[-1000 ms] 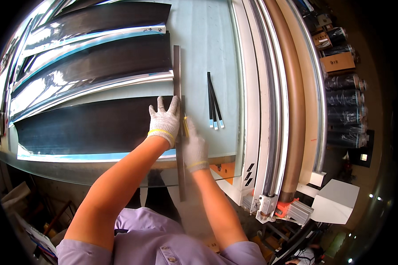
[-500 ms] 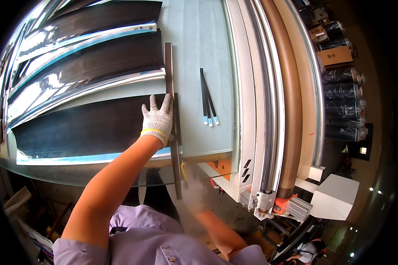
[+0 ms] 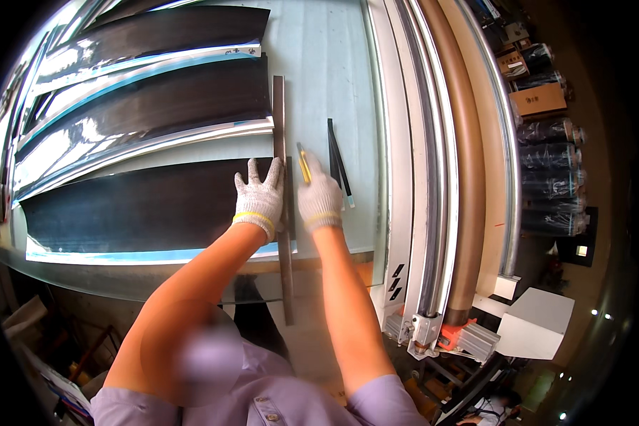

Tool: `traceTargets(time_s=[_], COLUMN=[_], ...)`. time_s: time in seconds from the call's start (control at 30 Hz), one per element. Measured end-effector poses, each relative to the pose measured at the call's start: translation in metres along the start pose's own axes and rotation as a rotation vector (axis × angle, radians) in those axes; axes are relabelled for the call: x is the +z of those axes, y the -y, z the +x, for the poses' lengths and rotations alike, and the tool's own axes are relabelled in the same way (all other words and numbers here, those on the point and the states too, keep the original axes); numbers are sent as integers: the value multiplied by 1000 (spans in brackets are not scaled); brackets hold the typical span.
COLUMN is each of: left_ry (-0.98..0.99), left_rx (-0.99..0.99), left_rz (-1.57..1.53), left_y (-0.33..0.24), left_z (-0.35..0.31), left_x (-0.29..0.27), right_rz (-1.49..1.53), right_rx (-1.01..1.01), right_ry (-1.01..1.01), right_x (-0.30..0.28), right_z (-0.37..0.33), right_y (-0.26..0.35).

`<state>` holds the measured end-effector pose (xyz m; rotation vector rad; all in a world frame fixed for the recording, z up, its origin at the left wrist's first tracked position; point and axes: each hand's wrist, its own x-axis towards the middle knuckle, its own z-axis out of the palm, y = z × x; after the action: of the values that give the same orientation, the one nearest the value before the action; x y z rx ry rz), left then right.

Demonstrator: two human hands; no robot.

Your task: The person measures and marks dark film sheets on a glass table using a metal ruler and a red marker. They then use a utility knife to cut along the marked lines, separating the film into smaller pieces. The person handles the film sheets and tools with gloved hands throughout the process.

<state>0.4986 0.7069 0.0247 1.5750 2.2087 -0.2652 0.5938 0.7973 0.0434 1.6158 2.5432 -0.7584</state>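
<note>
My left hand [image 3: 259, 194], in a white knit glove, lies with fingers spread on the right end of a black sheet [image 3: 135, 206] with a blue-and-white lower edge. Its thumb side presses against a long metal straightedge [image 3: 279, 113] laid across that end. A narrow dark margin shows past the straightedge. To the right of it my gloved right hand [image 3: 320, 199] is closed around a yellow utility knife [image 3: 304, 165], its tip pointing away from me. The hand is slightly blurred. Thin black strips [image 3: 336, 156] lie just beyond it, partly covered.
More black sheets [image 3: 170, 96] with white and blue edges lie farther off on the glass-topped table [image 3: 319, 57]. Along the right runs a machine with a long brown roller [image 3: 468, 177] and a white end box [image 3: 536, 323]. Wrapped rolls [image 3: 550, 181] and cartons [image 3: 538, 99] stand beyond it.
My right hand has come up from below the table edge, bringing the knife beside the straightedge. My left hand stays on the sheet and straightedge.
</note>
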Motion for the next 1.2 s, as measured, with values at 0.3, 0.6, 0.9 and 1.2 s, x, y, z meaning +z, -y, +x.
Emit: traceTargets(time_s=[0.3,0.6,0.9,1.2], left_ry=[33,110,87,49], left_rx=[-14,-4,-23,18], left_rz=[30,-29,-1,-86], left_y=[5,5,9,3], left_z=[-5,-3,-4,-4], left_x=[-4,-15,-9,-12], right_rz=[158,-18,-29,105], right_rx=[-121,-10,-93,-79], right_ry=[-5,145,180,-40], right_x=[49,41,-8,17], right_z=[-77,-202,-190,14], right_y=[-31,-59,-68,11])
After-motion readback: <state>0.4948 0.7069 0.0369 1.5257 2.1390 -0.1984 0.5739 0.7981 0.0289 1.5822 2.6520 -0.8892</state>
